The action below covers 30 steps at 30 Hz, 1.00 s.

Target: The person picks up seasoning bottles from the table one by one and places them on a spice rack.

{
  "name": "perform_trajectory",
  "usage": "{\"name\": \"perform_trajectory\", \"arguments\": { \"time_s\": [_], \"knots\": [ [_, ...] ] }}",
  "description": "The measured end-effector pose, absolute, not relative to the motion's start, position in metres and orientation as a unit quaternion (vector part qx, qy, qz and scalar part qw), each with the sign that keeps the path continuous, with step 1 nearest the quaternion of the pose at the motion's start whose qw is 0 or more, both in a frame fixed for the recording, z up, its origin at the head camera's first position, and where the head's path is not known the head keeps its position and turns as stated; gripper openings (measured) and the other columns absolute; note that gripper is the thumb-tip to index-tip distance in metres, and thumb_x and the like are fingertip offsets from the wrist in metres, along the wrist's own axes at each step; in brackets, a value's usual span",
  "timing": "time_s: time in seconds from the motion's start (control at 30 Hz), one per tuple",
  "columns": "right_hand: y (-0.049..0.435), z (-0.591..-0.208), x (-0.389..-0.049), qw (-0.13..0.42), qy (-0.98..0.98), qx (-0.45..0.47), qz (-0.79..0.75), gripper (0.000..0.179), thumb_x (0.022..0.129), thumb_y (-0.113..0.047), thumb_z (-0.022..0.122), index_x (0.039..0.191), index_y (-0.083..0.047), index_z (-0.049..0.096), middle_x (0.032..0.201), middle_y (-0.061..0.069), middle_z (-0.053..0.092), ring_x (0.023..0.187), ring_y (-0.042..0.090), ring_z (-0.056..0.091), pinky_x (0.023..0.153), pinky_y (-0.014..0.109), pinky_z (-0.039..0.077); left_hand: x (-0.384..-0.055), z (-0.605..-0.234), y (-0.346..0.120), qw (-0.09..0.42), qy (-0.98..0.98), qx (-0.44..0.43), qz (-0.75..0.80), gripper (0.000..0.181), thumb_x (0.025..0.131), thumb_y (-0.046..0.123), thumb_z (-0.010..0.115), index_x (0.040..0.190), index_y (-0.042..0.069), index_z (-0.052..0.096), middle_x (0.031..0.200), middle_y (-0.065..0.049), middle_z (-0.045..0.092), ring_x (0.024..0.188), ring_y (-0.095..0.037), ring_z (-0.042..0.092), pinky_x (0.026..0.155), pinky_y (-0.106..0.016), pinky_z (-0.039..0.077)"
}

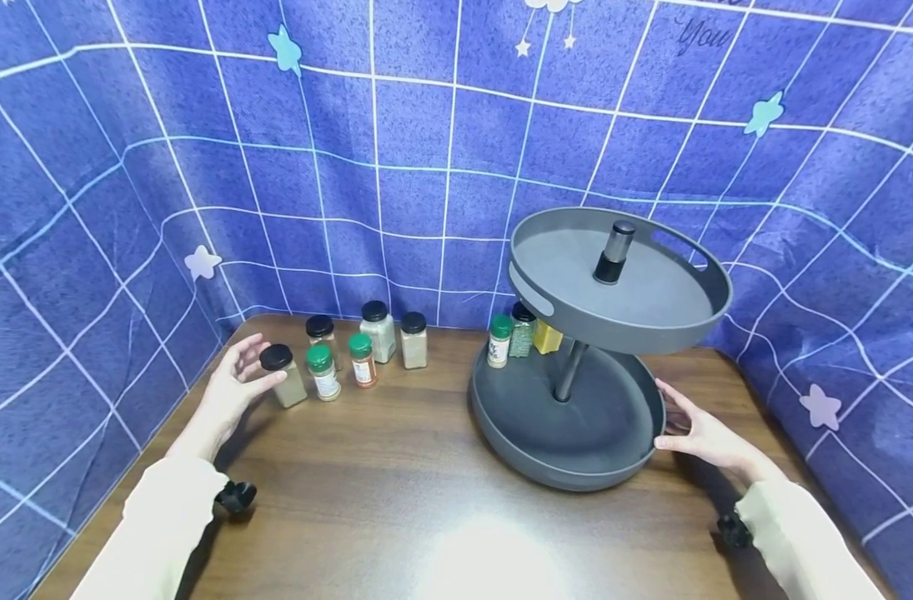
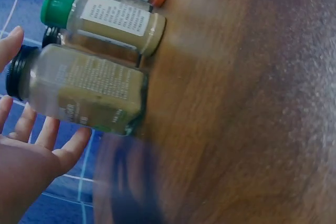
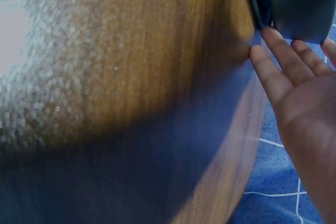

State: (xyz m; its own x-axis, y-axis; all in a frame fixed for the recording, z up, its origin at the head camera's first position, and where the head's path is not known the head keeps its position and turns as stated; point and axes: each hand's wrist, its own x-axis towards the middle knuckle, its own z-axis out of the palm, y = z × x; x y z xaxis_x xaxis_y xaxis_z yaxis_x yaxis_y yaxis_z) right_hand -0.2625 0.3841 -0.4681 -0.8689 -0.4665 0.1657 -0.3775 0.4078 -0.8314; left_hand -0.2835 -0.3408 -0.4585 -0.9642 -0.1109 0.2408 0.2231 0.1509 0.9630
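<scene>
My left hand [image 1: 227,393] is spread beside a square glass spice jar [image 1: 287,379] with a black lid and greenish-brown powder. Its thumb reaches across the near side of the jar, while the fingers stay extended on the far left. In the left wrist view, the jar [image 2: 86,87] overlaps some fingertips. On the other side, my right hand [image 1: 699,433] has its extended fingertips right at the outer wall of the lower tier of a dark grey two-tier turntable [image 1: 569,479]. The right wrist view shows these fingers [image 3: 289,61] at the tray's edge.
Beside the left jar stand a green-capped spice bottle [image 1: 324,379], another with red contents [image 1: 363,367], and several black-lidded jars [image 1: 414,346]. The lower tier holds a green-capped bottle [image 1: 499,342], a black-lidded jar [image 1: 522,333] and a yellow container [image 1: 548,337]. A blue curtain [image 1: 426,167] hangs behind.
</scene>
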Motion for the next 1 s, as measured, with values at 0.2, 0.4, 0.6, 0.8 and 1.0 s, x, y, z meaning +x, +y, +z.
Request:
{"name": "perform_trajectory", "arguments": {
  "time_s": [0.2, 0.4, 0.6, 0.8, 1.0],
  "knots": [
    [0.386, -0.469, -0.263, 0.039, 0.839, -0.252, -0.480, 0.091, 0.080, 0.002, 0.070, 0.148, 0.004, 0.010, 0.134, 0.043, 0.032, 0.114, -0.004, 0.050, 0.089, 0.010, 0.043, -0.280, -0.453, -0.332, 0.122, -0.752, -0.036, -0.647, 0.074, 0.078, -0.004, 0.072, 0.142, 0.015, 0.037, 0.110, 0.015, 0.053, 0.096, 0.003, 0.054, 0.077, -0.006, 0.046],
    [0.386, -0.470, -0.262, 0.044, 0.838, -0.249, -0.483, 0.091, 0.081, 0.001, 0.070, 0.148, 0.004, 0.009, 0.134, 0.042, 0.032, 0.114, -0.004, 0.050, 0.089, 0.009, 0.043, -0.284, -0.459, -0.332, 0.130, -0.781, -0.028, -0.610, 0.076, 0.077, -0.003, 0.073, 0.142, 0.013, 0.037, 0.109, 0.019, 0.052, 0.097, 0.006, 0.051, 0.081, -0.006, 0.043],
    [0.384, -0.470, -0.262, 0.045, 0.839, -0.249, -0.482, 0.090, 0.081, 0.003, 0.069, 0.148, 0.005, 0.009, 0.132, 0.043, 0.034, 0.114, -0.003, 0.050, 0.089, 0.010, 0.043, -0.291, -0.474, -0.338, 0.152, -0.764, -0.034, -0.627, 0.065, 0.077, -0.005, 0.073, 0.132, 0.014, 0.045, 0.106, 0.019, 0.057, 0.095, 0.005, 0.056, 0.078, -0.007, 0.046],
    [0.384, -0.469, -0.263, 0.047, 0.835, -0.249, -0.488, 0.091, 0.081, 0.003, 0.069, 0.148, 0.005, 0.009, 0.133, 0.043, 0.034, 0.115, -0.005, 0.049, 0.089, 0.009, 0.042, -0.290, -0.476, -0.338, 0.163, -0.768, -0.032, -0.618, 0.057, 0.078, -0.001, 0.074, 0.125, 0.019, 0.050, 0.104, 0.020, 0.057, 0.092, 0.006, 0.057, 0.075, -0.006, 0.047],
    [0.385, -0.469, -0.262, 0.050, 0.837, -0.245, -0.488, 0.091, 0.081, 0.001, 0.069, 0.148, 0.003, 0.008, 0.136, 0.042, 0.032, 0.114, -0.007, 0.048, 0.089, 0.009, 0.042, -0.288, -0.475, -0.337, 0.170, -0.787, -0.019, -0.593, 0.056, 0.079, 0.003, 0.074, 0.128, 0.015, 0.049, 0.104, 0.022, 0.055, 0.095, 0.007, 0.055, 0.076, -0.006, 0.046]
  ]
}}
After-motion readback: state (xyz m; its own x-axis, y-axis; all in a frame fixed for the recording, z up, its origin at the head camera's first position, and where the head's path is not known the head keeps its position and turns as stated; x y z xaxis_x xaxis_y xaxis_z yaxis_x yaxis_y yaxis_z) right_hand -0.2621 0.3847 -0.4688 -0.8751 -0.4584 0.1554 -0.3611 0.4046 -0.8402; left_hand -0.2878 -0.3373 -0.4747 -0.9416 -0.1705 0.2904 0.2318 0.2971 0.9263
